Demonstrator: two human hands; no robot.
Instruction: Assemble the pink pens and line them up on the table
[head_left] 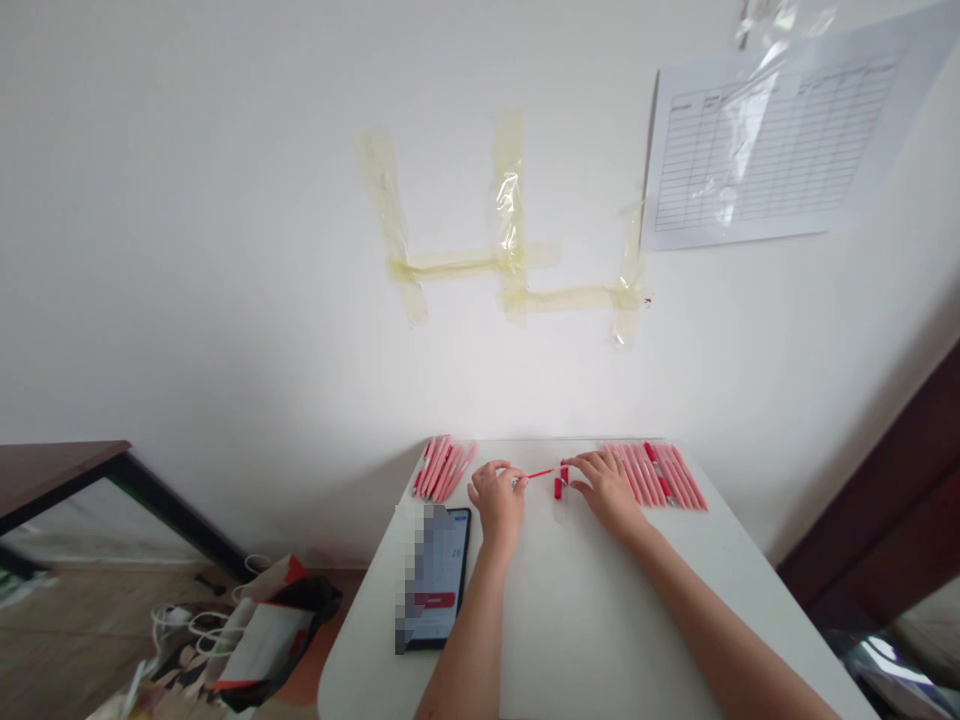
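A thin red pen refill [540, 473] is pinched at one end in my left hand [497, 495], pointing right above the white table [577, 610]. My right hand [604, 488] is at the refill's other end, thumb and index finger apart. Whether the index fingertip touches the refill is too small to tell. Beside those fingertips are two short red pen parts, an upper one [565, 473] and a lower one [558, 488]. Right of my right hand lies a row of pink and red pens [679, 478], partly hidden by it. Another bunch of pens [442, 470] lies left of my left hand.
A phone [439, 580] lies left of my left forearm. Behind the table rises a white wall [300, 250] with yellowed tape [454, 267] and a printed sheet [772, 150]. Bags [262, 640] and white cables stand on the floor at left, near a dark table [60, 475].
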